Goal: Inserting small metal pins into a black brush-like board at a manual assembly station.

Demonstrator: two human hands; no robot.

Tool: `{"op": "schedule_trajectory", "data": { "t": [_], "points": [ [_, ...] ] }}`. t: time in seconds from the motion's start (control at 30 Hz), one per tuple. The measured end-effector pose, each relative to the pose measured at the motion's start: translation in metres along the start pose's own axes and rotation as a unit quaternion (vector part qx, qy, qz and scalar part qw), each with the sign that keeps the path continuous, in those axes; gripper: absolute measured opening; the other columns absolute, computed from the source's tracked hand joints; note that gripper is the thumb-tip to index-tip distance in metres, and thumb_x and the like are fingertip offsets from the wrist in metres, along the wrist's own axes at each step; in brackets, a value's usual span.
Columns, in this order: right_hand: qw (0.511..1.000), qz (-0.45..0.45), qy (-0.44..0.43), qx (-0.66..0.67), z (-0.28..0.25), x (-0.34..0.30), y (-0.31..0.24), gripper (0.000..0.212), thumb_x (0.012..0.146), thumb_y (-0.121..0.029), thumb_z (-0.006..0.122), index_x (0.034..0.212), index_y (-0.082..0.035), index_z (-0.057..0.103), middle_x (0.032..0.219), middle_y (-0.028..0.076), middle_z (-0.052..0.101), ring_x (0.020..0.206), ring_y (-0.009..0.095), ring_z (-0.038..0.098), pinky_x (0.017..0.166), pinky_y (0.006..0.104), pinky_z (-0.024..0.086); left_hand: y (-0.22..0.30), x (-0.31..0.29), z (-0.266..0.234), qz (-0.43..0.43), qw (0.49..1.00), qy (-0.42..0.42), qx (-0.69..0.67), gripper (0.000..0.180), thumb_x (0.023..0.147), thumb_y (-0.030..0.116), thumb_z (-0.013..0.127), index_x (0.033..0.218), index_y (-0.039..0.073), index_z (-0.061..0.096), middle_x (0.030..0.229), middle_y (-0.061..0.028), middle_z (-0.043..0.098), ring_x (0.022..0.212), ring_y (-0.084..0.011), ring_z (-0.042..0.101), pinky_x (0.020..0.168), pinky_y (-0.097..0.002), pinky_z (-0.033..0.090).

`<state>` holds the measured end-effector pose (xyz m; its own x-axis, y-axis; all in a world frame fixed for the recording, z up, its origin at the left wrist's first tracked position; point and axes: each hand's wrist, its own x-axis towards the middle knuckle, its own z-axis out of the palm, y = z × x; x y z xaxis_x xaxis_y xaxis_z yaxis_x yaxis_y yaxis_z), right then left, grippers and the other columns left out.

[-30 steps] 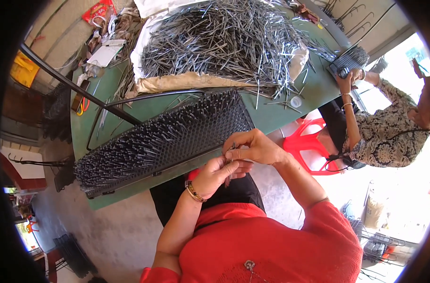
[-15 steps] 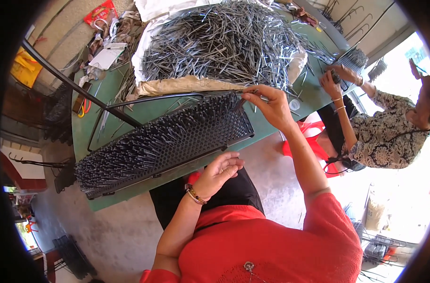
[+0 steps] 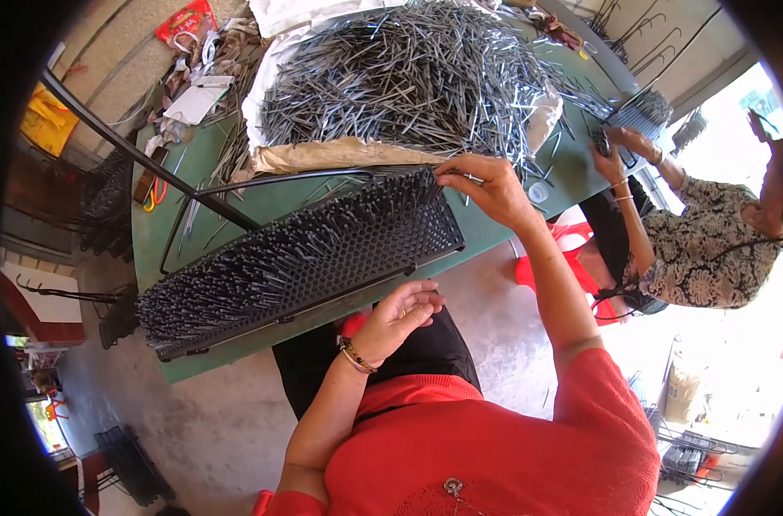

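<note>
Running along the near edge of the green table point(image 3: 157, 232): a long black rack point(image 3: 357, 271) drilled with holes, left end at the near left corner. Thin dark rods point(image 3: 211, 292) stand thick over its left part and far side; holes show bare toward the right front. Right hand point(image 3: 438, 175) above the rack's far right corner, finger and thumb drawn together at rod tips; cannot tell whether they grip one. Left hand point(image 3: 409, 310) out past the near edge, loosely curled, nothing visible in its grasp.

Toward the far edge, a broad pile point(image 3: 409, 86) of metal strips on white cloth point(image 3: 254, 120). By the left edge, scissors point(image 3: 155, 193); notepad point(image 3: 198, 101) farther back. Small clear cap point(image 3: 538, 192) right of the pile, near the table's near edge. Black bar point(image 3: 151, 160) slants over the left edge.

At the right end, a co-worker point(image 3: 701, 232) in patterned clothing, hands on a dark item. Red chair point(image 3: 533, 273) beside. Grey floor point(image 3: 228, 430); dark racks point(image 3: 134, 464) stacked lower left. Bright daylight on the right.
</note>
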<state>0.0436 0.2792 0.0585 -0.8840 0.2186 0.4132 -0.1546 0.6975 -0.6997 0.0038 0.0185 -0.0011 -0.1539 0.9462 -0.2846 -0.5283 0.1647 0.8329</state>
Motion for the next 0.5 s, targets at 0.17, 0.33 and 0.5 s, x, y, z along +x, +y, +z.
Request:
{"op": "schedule_trajectory", "data": {
  "t": [0.17,0.33,0.5],
  "points": [
    [0.999,-0.042,-0.013,-0.019,0.016,-0.008,0.004,0.015,0.082,-0.012,0.069,0.093,-0.002,0.067,0.088,0.010,0.068,0.076,0.023,0.065,0.069,0.0323,0.051,0.001,-0.002,0.001,-0.003,1.000,0.006,0.000,0.037,0.095,0.013,0.053,0.130,0.003,0.045,0.119,-0.0104,0.057,0.109,-0.0162,0.055,0.092,-0.0310,0.046],
    [0.998,0.061,0.030,0.001,0.025,-0.012,0.001,0.018,0.080,-0.012,0.070,0.095,-0.004,0.068,0.090,0.011,0.068,0.078,0.024,0.066,0.069,0.0321,0.051,0.003,-0.001,0.001,-0.001,1.000,0.005,0.000,0.036,0.095,0.013,0.053,0.129,0.003,0.045,0.119,-0.0101,0.057,0.109,-0.0161,0.056,0.092,-0.0307,0.047],
    [0.999,-0.002,0.049,-0.011,0.028,-0.014,0.006,0.016,0.080,-0.010,0.069,0.094,-0.003,0.068,0.091,0.010,0.067,0.080,0.026,0.065,0.071,0.0323,0.051,0.007,0.000,0.000,0.010,1.000,-0.003,0.007,0.036,0.095,0.013,0.052,0.129,0.003,0.046,0.118,-0.0099,0.058,0.109,-0.0159,0.056,0.091,-0.0303,0.047]
  ]
}}
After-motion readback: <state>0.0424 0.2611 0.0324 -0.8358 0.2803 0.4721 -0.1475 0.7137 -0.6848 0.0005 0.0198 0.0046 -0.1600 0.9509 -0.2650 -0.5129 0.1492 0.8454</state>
